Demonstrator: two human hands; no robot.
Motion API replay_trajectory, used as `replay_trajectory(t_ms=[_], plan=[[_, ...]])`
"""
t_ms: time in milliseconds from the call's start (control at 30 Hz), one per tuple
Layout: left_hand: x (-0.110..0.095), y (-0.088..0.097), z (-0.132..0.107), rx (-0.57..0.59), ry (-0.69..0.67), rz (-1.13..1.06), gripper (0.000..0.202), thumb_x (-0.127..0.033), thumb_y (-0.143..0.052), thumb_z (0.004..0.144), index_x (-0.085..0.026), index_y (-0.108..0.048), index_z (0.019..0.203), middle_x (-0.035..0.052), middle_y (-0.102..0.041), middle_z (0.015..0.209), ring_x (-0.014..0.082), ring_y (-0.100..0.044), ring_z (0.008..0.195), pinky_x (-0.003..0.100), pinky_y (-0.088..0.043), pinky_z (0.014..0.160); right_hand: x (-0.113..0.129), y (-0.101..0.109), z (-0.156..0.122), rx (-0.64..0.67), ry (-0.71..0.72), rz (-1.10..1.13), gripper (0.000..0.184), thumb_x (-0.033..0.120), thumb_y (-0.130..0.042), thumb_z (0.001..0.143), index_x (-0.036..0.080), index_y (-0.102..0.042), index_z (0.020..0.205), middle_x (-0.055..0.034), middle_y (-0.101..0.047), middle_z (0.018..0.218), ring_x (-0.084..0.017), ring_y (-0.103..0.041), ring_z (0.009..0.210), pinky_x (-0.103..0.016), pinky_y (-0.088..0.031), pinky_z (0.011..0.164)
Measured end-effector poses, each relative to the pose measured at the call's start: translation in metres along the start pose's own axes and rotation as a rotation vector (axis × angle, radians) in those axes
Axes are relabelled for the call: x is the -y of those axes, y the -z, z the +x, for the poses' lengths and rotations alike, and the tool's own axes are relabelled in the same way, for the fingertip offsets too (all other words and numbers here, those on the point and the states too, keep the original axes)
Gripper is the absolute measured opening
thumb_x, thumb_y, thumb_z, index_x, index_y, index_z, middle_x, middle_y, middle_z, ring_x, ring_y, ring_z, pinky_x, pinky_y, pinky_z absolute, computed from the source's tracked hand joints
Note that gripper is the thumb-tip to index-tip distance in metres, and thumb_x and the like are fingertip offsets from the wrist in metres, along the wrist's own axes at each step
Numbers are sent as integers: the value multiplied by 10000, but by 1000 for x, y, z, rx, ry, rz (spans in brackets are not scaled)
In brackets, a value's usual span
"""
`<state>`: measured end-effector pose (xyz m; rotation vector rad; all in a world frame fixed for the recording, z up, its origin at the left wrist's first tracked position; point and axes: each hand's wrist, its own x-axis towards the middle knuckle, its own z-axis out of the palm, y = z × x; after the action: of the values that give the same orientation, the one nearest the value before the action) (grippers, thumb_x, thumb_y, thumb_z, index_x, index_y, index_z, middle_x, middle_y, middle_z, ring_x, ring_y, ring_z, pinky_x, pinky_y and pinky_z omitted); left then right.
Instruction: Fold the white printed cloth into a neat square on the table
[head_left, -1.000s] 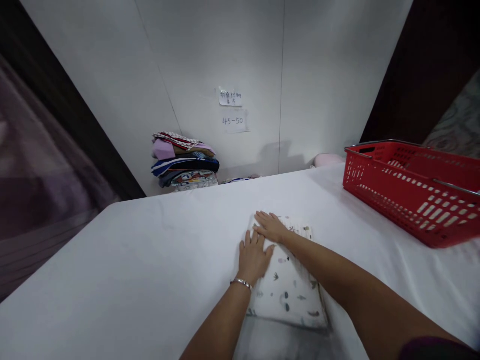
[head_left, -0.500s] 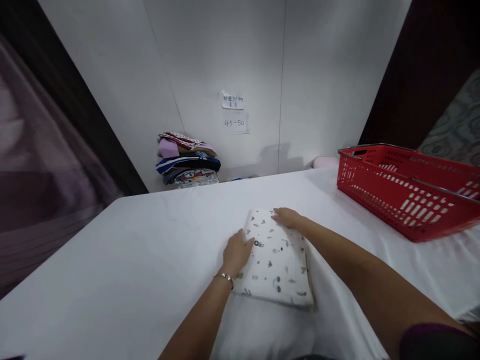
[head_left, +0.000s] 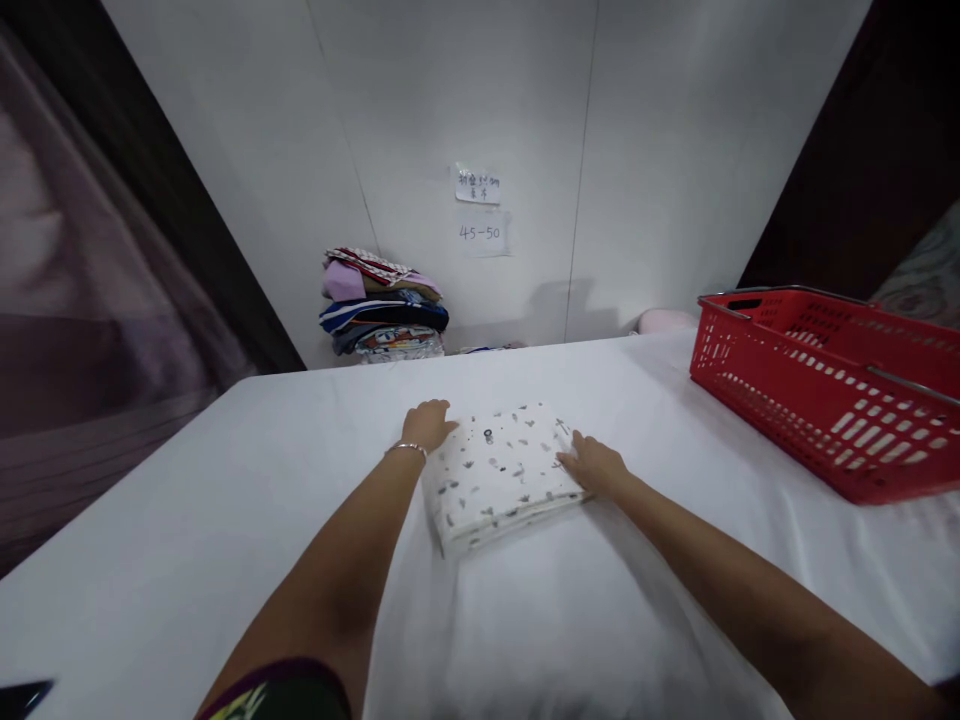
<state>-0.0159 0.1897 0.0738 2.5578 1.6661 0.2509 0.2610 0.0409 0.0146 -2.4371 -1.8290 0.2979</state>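
A folded white cloth with small dark prints lies on the white-covered table. My left hand, with a thin bracelet at the wrist, grips the cloth's far left corner, fingers curled around its edge. On the opposite side my right hand holds the right edge, fingers tucked against and under the fold. The cloth sits turned at an angle between the two hands.
A red plastic basket with metal handles stands at the right of the table. A stack of folded clothes rests against the white wall beyond the table's far edge, under two paper notes. A pink thing lies near the wall.
Both hands moved from lying on top of the cloth to its left and right edges. The cloth has been slid away from me and turned.
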Motion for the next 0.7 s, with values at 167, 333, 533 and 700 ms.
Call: replay_trajectory(t_ms=[167, 333, 533, 700], plan=[[3, -23, -25, -70, 20, -103, 389, -397, -454, 852, -181, -545, 1163, 76, -534, 1275, 209, -467, 1184, 308, -349, 999, -4, -2, -13, 30, -8, 76, 714, 595, -280, 864, 111, -271, 1387, -191, -530, 1222, -307, -531, 1083, -374, -395, 828], [12, -37, -97, -266, 117, -465, 332, -403, -453, 846, -196, -593, 1064, 47, -590, 1172, 184, -540, 1070, 301, -430, 917, -4, 2, -8, 60, -20, 60, 695, 586, -292, 860, 142, -274, 1394, -184, -528, 1244, -319, -529, 1092, -387, -400, 826], [12, -44, -175, -304, 198, -673, 254, -399, -475, 840, -203, -610, 928, 20, -621, 936, 147, -584, 849, 264, -482, 737, -7, 2, -10, 47, -22, 68, 740, 617, -287, 853, 157, -207, 1427, -172, -520, 1266, -309, -508, 1128, -394, -396, 863], [-9, -45, -201, -269, 130, -660, 326, -397, -565, 790, -231, -560, 1071, 13, -574, 1010, 140, -561, 877, 262, -477, 753, -8, -2, -17, -223, 134, 71, 638, 510, -325, 884, 124, -299, 1392, -181, -505, 1270, -311, -467, 1157, -424, -390, 901]])
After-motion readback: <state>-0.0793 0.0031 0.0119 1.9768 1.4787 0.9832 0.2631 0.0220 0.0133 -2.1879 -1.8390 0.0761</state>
